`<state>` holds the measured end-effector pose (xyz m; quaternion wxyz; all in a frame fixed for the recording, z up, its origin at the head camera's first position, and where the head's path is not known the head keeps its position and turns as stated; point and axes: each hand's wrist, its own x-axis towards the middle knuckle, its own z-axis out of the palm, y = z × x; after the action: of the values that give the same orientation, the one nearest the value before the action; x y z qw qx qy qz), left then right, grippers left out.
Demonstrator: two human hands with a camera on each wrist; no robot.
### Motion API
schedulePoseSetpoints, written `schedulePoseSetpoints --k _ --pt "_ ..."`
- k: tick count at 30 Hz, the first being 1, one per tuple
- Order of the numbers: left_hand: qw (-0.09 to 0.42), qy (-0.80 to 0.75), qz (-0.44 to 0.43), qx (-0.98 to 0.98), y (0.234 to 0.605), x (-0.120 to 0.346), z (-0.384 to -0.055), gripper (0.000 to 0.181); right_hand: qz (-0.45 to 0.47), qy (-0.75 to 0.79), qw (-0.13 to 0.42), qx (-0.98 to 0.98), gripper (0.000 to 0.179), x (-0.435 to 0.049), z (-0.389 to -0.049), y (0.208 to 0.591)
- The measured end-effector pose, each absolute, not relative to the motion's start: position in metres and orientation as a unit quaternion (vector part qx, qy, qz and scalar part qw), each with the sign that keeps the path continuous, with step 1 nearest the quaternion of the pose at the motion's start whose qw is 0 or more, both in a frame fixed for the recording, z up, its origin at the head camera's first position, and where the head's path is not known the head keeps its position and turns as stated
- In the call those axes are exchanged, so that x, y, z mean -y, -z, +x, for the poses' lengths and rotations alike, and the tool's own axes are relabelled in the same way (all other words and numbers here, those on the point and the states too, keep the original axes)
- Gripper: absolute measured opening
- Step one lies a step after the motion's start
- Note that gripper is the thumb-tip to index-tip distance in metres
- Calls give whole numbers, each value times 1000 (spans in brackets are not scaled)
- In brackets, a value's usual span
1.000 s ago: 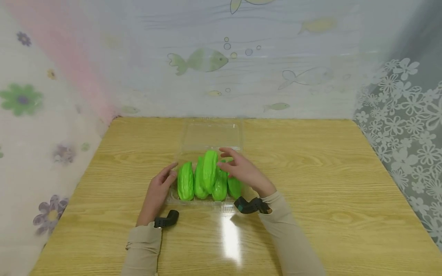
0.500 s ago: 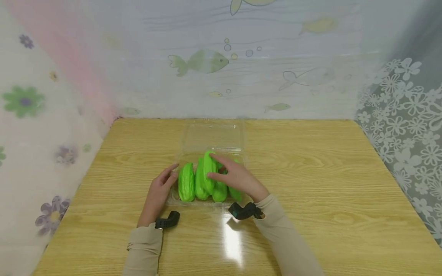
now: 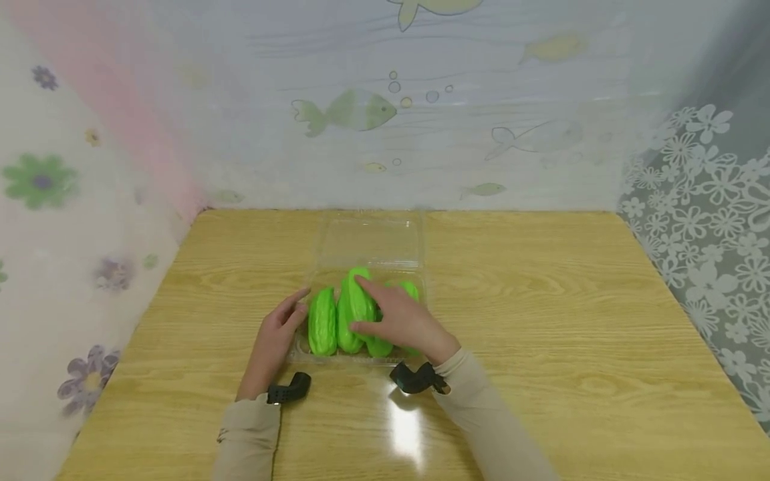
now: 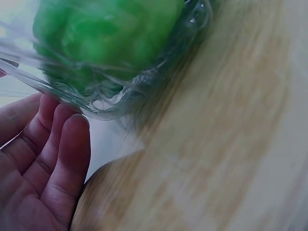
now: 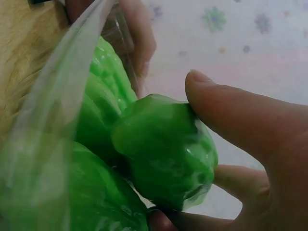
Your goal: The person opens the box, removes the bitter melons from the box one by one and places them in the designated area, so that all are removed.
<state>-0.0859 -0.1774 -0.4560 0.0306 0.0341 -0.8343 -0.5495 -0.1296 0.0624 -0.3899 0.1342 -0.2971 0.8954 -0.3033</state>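
Note:
A clear plastic clamshell box [image 3: 308, 359] lies with its lid folded back, holding several bright green toy bitter melons [image 3: 323, 322]. One bitter melon [image 3: 359, 300] rests on top of the others. My right hand [image 3: 402, 321] grips this upper one from the right, thumb on the near side and fingers farther along; in the right wrist view the thumb lies along the melon's [image 5: 166, 149] upper side. At the box's left side, my left hand [image 3: 275, 337] rests its fingertips [image 4: 74, 130] against the clear wall, fingers relaxed.
The transparent lid [image 3: 369, 240] lies flat behind the box on the wood-grain table [image 3: 529, 300]. Patterned curtains [image 3: 337, 160] hang at the back and both sides. A black wrist camera [image 3: 415, 377] sits on each wrist.
My right hand has moved left onto the upper bitter melon and closed around it; that melon has shifted slightly left. The left hand stays by the box's side.

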Motion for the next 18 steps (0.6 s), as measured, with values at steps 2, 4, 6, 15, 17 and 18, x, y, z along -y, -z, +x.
schedulePoseSetpoints --k 2,4,6,15,17,18 --pt "33 549 36 834 456 179 -85 44 -289 306 133 -897 83 -60 -129 392" --pt "34 550 36 833 456 179 -84 44 -280 314 131 -898 82 -59 -129 393" --pt "33 551 35 833 456 179 -85 42 -274 322 125 -898 80 -59 -129 394" --pt "16 557 37 830 454 179 -88 40 -282 361 123 -880 72 -62 -132 395" --pt "14 557 37 830 454 178 -88 40 -280 370 127 -877 71 -62 -132 395" --pt "14 556 38 830 454 178 -89 41 -278 372 128 -876 71 -63 -133 395"
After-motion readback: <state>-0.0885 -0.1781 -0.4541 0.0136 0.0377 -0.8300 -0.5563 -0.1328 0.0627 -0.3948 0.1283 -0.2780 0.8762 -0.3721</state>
